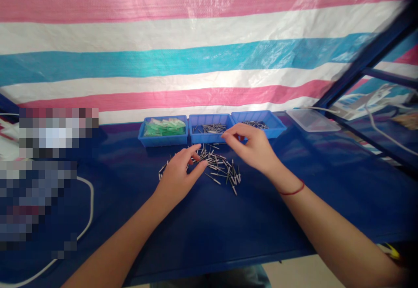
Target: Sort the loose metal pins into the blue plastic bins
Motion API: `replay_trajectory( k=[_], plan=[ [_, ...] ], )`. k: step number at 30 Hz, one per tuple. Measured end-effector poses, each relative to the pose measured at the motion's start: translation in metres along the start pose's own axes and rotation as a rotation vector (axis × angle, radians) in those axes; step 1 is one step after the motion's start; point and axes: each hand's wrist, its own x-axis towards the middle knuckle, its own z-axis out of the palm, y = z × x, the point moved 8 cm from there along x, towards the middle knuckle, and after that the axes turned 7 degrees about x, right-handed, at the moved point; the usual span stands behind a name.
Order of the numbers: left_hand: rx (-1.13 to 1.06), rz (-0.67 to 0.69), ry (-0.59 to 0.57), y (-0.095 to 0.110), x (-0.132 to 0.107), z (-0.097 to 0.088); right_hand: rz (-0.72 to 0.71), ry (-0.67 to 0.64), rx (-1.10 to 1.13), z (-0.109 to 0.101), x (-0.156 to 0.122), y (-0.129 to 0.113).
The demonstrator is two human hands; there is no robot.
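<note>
A loose pile of blind rivets [214,162] lies on the dark blue table. My left hand [178,168] is at the pile's left side, thumb and fingers apart, with nothing visible between them. Above the pile's right side, my right hand [253,149] has its thumb and index finger pinched together by the front rim of the middle blue bin [209,138]. Whatever that pinch may hold is too small to make out. Rivets lie inside the middle bin, and similar thin metal pieces are in the right blue bin [276,125], partly hidden by my right hand.
A left blue bin [163,140] holds green-and-clear plastic packets [165,127]. To the right lies a translucent plastic lid or tray [313,120]. A white cable [91,199] loops across the left side. Behind the bins hangs a striped plastic sheet [183,68].
</note>
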Motion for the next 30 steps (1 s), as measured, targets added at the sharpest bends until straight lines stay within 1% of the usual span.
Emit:
replay_trajectory(
  k=[2, 4, 5, 6, 8, 11, 13, 16, 18, 20, 22, 24, 26, 30],
  plan=[
    [0.068, 0.113, -0.075, 0.009, -0.002, 0.008, 0.081, 0.198, -0.147, -0.033, 0.004, 0.019],
    [0.129, 0.211, -0.14, 0.017, -0.006, 0.015, 0.157, 0.335, -0.325, -0.063, 0.005, 0.037],
    [0.155, 0.24, -0.169, 0.019, -0.007, 0.019, 0.198, 0.378, -0.42, -0.076, 0.005, 0.045],
    [0.181, 0.257, -0.199, 0.019, -0.009, 0.022, 0.242, 0.396, -0.514, -0.086, 0.004, 0.053],
    [0.234, 0.271, -0.254, 0.019, -0.011, 0.027, 0.315, 0.364, -0.643, -0.096, 0.005, 0.068],
    [0.291, 0.281, -0.298, 0.018, -0.012, 0.031, 0.351, 0.345, -0.703, -0.098, 0.004, 0.075],
    [0.324, 0.287, -0.305, 0.019, -0.012, 0.033, 0.33, 0.338, -0.677, -0.092, 0.004, 0.07],
    [0.404, 0.282, -0.294, 0.02, -0.012, 0.036, 0.275, 0.249, -0.538, -0.068, 0.007, 0.056],
    [0.457, 0.275, -0.274, 0.02, -0.011, 0.036, 0.211, 0.128, -0.399, -0.044, 0.008, 0.042],
    [0.47, 0.248, -0.239, 0.017, -0.009, 0.032, 0.127, -0.046, -0.27, -0.015, 0.007, 0.025],
    [0.412, 0.185, -0.195, 0.012, -0.005, 0.025, 0.056, -0.22, -0.121, 0.011, 0.001, 0.007],
    [0.298, 0.105, -0.146, 0.005, 0.0, 0.014, 0.021, -0.326, 0.004, 0.029, -0.007, -0.008],
    [0.181, 0.06, -0.098, 0.002, 0.002, 0.005, 0.028, -0.388, 0.083, 0.041, -0.013, -0.016],
    [0.035, 0.052, 0.004, 0.006, 0.002, -0.009, 0.069, -0.462, 0.175, 0.053, -0.019, -0.02]
  ],
)
